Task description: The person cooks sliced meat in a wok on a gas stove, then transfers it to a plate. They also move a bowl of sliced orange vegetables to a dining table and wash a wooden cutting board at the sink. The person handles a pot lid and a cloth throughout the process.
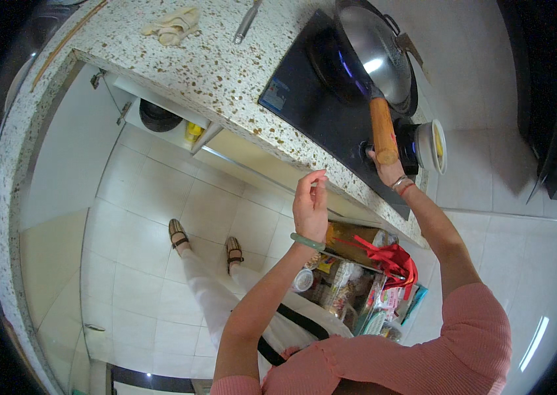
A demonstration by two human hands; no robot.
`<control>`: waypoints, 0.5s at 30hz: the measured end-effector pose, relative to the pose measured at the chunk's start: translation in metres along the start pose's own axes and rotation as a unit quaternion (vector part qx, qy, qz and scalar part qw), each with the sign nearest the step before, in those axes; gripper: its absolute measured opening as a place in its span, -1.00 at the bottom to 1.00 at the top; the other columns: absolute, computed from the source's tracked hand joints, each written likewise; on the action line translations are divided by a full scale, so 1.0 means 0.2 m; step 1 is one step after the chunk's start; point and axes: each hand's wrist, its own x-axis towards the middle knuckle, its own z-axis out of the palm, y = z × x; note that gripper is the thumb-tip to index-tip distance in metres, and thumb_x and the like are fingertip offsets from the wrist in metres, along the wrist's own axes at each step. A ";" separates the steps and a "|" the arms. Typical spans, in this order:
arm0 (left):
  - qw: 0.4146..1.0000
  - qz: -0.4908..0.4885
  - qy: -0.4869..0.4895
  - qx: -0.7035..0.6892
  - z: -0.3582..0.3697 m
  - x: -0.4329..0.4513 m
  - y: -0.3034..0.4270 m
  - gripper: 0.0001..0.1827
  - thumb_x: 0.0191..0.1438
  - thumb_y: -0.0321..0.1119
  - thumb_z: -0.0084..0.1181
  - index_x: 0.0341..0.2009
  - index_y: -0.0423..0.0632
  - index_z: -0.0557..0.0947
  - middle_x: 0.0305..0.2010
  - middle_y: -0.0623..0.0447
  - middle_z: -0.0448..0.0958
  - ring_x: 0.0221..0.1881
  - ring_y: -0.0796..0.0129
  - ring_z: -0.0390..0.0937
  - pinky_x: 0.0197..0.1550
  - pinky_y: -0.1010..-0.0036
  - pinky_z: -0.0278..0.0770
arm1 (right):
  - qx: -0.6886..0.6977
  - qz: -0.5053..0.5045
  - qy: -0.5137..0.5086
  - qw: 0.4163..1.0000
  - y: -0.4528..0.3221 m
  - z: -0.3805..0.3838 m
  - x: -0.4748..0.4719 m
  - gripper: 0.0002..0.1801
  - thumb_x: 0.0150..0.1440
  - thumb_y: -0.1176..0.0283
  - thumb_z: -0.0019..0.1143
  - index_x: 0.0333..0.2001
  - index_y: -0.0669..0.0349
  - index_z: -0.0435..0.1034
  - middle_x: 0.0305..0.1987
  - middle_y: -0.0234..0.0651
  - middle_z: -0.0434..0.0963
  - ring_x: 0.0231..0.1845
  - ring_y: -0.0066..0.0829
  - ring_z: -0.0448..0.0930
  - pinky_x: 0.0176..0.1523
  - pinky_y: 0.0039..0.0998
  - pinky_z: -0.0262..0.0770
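Note:
My right hand (388,170) reaches under the wooden handle (383,131) of a wok (372,54). Its fingertips are at a dark control knob (365,148) on the black glass cooktop (308,94); the handle hides most of the fingers, so their grip is unclear. The wok stands on the cooktop's far burner, its handle towards me. My left hand (311,207), with a green bangle at the wrist, hangs in the air before the counter edge. Its fingers are loosely bent and hold nothing.
A white pot (426,148) with something yellow inside stands at the cooktop's right. On the speckled counter (199,84) lie a crumpled cloth (174,25) and a metal-handled utensil (247,22). Below, a cabinet door (68,158) stands open. Packed food and red bags (389,261) sit beside me.

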 end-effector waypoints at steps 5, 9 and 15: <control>0.999 -0.014 -0.022 0.038 -0.11 0.08 0.12 -0.79 0.20 -0.38 -0.11 -0.08 -0.12 0.45 -0.18 0.08 0.47 -0.30 0.54 0.37 -0.26 0.59 0.42 | 0.005 -0.005 0.008 1.000 0.01 0.01 0.00 -0.38 -0.03 0.51 -0.14 0.17 0.37 0.05 -0.35 0.10 0.48 -0.39 0.00 0.52 -0.31 -0.10 0.45; 0.999 0.001 -0.022 0.029 -0.17 0.10 0.19 -0.78 0.19 -0.39 -0.10 -0.07 -0.11 0.45 -0.17 0.09 0.46 -0.31 0.54 0.37 -0.27 0.60 0.41 | 0.022 -0.047 0.000 0.999 0.04 0.00 -0.05 -0.29 -0.04 0.51 -0.12 0.23 0.30 -0.07 -0.28 0.14 0.47 -0.35 0.05 0.51 -0.27 -0.07 0.42; 0.995 0.009 0.030 0.093 -0.43 0.16 0.42 -0.76 0.18 -0.36 -0.07 -0.05 -0.07 0.45 -0.14 0.09 0.45 -0.30 0.53 0.37 -0.24 0.59 0.41 | 0.117 0.252 0.041 0.960 -0.41 -0.31 -0.07 -0.29 0.08 0.34 -0.02 0.26 0.26 -0.08 -0.38 0.03 0.51 -0.37 0.02 0.53 -0.37 -0.15 0.43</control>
